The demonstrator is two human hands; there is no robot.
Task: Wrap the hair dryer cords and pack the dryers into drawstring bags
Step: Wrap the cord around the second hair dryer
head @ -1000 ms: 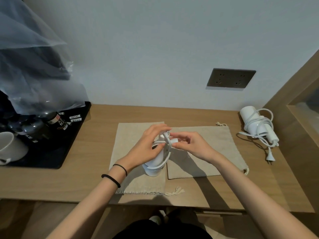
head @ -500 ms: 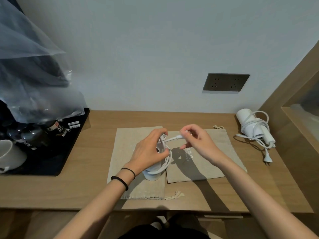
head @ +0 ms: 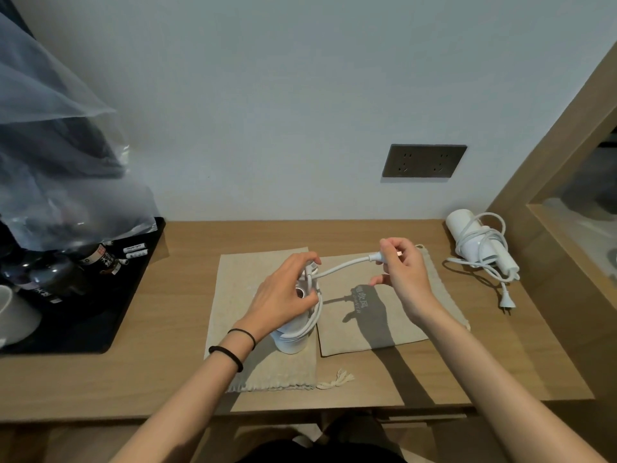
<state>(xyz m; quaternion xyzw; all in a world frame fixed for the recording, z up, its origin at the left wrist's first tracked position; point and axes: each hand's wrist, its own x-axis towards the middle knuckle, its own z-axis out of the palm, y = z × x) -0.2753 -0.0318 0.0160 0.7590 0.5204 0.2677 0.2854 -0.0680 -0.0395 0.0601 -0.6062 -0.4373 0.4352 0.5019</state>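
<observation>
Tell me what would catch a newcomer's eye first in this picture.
In the middle, the left hand grips a white hair dryer over a beige drawstring bag. The right hand pinches its plug, with the cord stretched between them. At the right end of the desk lies a second dryer, cord wound round it.

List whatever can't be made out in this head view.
Head view:
Hair dryer: body mostly hidden by the gripping left hand.
White mug: cut off by the left edge.
Print on the right drawstring bag: too small, shadowed.
Labels of the bottles on the black tray: too small, partly behind the plastic bag.
</observation>
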